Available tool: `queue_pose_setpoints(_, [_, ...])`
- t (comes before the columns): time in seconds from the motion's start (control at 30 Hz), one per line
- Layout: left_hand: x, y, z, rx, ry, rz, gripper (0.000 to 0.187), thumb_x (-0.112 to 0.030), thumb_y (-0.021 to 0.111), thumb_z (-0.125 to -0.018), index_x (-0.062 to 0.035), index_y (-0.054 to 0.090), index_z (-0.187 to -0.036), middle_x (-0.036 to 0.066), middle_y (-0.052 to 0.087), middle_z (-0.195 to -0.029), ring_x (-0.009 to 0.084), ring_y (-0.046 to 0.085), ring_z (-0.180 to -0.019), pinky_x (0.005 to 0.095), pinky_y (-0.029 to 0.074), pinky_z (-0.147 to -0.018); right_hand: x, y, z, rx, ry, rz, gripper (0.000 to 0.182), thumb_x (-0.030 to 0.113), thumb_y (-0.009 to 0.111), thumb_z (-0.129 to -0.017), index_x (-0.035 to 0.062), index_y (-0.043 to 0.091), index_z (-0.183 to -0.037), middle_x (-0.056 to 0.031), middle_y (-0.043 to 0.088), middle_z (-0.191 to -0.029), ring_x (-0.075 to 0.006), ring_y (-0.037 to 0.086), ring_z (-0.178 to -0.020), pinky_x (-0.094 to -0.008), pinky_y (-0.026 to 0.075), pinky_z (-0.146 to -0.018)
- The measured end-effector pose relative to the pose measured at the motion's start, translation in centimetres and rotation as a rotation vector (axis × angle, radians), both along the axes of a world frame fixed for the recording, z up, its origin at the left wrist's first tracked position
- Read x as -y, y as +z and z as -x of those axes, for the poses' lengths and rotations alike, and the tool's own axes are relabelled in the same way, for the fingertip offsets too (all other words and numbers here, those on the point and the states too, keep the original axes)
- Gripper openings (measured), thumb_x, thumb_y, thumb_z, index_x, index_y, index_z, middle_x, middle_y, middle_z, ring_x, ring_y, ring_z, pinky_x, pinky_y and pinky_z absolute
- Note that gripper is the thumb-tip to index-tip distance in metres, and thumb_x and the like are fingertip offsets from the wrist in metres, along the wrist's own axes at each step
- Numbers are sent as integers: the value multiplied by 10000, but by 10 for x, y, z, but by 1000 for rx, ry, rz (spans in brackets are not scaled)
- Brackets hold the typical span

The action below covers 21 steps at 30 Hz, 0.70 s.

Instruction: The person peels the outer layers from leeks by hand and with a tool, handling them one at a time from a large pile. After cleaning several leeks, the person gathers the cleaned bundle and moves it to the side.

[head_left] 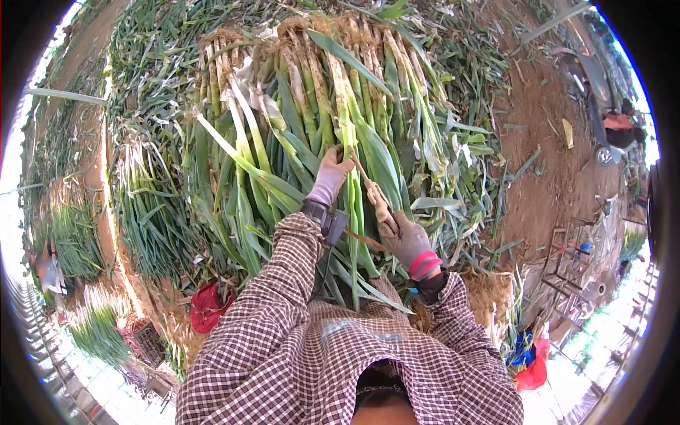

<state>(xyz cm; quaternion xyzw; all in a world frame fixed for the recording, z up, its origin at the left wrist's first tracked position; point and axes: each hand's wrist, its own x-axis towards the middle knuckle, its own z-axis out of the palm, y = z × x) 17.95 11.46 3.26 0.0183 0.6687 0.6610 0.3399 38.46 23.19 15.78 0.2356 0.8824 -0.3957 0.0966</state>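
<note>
Left hand [331, 177]: gloved; fingers closed around a leek stalk [347, 131], pinching it where white gives way to green, leaves trailing down toward the wearer.

Right hand [407, 241]: gloved, pink band at the wrist; fingers closed on the lower end of a brown wrapped piece [379, 202], perhaps a tool handle. Its thin upper end lies just beside the left fingers; whether it has an edge, cannot tell.

Leek pile [304, 106]: beneath and beyond both hands, roots [304, 28] at the far side, soil-stained shafts side by side. 1 pale stalk [227, 145] slants across its neighbours, left of the left hand.

Hazards, as judged:
1. Thin end close to the left fingers; a slip or hard pull could jab or nick the glove.
2. Leaves overlapping tightly; a tug on the held stalk could drag or tear those beside it.
3. Grip on soft tissue; too firm a pinch could crush or split the shaft.
4. Wrist device [331, 221] close to the trailing leaves; foliage could snag on it.
5. Dirt on the shafts; grit could loosen the gloved hold.
</note>
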Motion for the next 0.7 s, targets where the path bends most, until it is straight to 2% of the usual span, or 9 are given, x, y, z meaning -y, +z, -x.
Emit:
queue_pose_setpoints(0.07, [-3,27,1,-24,-6,135,481,-17,563,-845,68,486,-1312,152,610,-1187,199,600,-1047,288,483,-882,0,-13,12,-38,-14,-9,388,439,597,-919,58,524,-925,-263,609,-716,-478,609,-714,-530,463,-585])
queue_pose_setpoints(0.13, [-1,21,3,-10,-8,100,472,-19,567,-846,72,499,-1303,149,619,-1178,200,604,-1032,288,482,-889,-3,-21,36,-63,-24,-66,379,436,594,-921,65,521,-927,-264,608,-710,-476,610,-712,-530,464,-585])
queue_pose_setpoints(0.17, [-1,16,6,-6,-9,82,467,-20,569,-846,74,506,-1299,148,623,-1174,201,607,-1025,288,481,-892,-8,-35,48,-99,-27,-80,315,374,610,-913,72,535,-960,-266,600,-729,-482,602,-725,-521,453,-587])
queue_pose_setpoints(0.3, [3,6,5,-8,34,87,404,-40,592,-846,67,571,-1236,128,656,-1097,198,622,-982,287,486,-880,-20,-58,100,-69,11,-163,456,529,543,-916,75,531,-956,-259,631,-729,-465,629,-719,-544,486,-623])
queue_pose_setpoints(0.47, [6,9,4,32,90,124,381,-53,597,-843,54,581,-1209,117,660,-1034,190,633,-890,290,509,-807,-28,-71,149,-97,-6,-198,474,537,541,-913,71,542,-994,-268,645,-763,-464,638,-744,-545,495,-642])
queue_pose_setpoints(0.53, [4,19,8,62,130,115,371,-55,595,-843,45,581,-1200,109,657,-1008,186,632,-862,296,515,-785,-28,-68,154,-84,-30,-219,478,539,540,-914,69,539,-1002,-268,645,-764,-463,638,-742,-546,494,-641])
queue_pose_setpoints(0.57, [6,24,9,133,157,38,379,-83,619,-850,64,567,-1194,125,667,-1035,208,641,-917,301,504,-833,-27,-65,148,-87,-46,-227,468,529,545,-917,72,528,-1015,-268,638,-750,-467,631,-734,-540,493,-634])
queue_pose_setpoints(0.67, [6,31,17,191,172,-54,389,-63,585,-894,31,523,-1266,98,647,-992,185,632,-838,298,526,-771,-18,-46,106,-30,-18,-170,436,498,561,-919,76,507,-1014,-268,627,-739,-474,622,-723,-539,487,-623])
queue_pose_setpoints(0.7, [7,37,20,194,179,-59,399,-64,588,-911,38,500,-1287,100,636,-1046,179,628,-874,286,521,-790,-9,-40,88,-66,-15,-139,425,488,564,-920,77,501,-1008,-268,624,-737,-474,621,-718,-540,485,-619])
